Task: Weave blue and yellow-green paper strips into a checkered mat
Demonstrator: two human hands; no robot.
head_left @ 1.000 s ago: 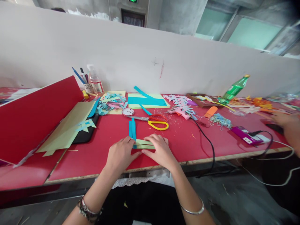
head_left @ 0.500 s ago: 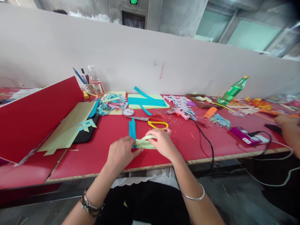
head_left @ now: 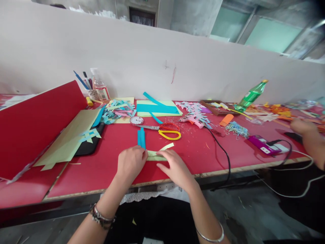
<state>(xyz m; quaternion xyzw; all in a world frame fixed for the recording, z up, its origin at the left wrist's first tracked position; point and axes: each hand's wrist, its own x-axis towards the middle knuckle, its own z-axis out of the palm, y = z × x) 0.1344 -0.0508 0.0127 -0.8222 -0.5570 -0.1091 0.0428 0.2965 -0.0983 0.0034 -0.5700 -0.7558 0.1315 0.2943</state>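
Observation:
Pale yellow-green paper strips (head_left: 153,156) lie crosswise in front of me, one loose end slanting up to the right. Blue paper strips (head_left: 141,138) stand away from them, their near ends under my left hand. My left hand (head_left: 131,162) is closed at the crossing, fingers curled and thumb pressed in, on the strips. My right hand (head_left: 175,167) lies over the right part of the pale strips, fingers stretched and touching them, thumb spread apart. Just beyond are scissors (head_left: 169,135) with yellow and red handles. Under my hands, part of the strips is hidden.
Behind lie blue and pale paper sheets (head_left: 157,108), a paper-scrap heap (head_left: 118,110) and a pink glue gun (head_left: 193,120) with a black cord. A red board (head_left: 40,125) stands left. At right are a green bottle (head_left: 251,96), a purple power strip (head_left: 264,145) and another person's hand (head_left: 304,130).
My right hand has let go of the raised pale strip and opened, now flatter and lower. That strip lies slanting away. My left thumb has drawn in against the fingers.

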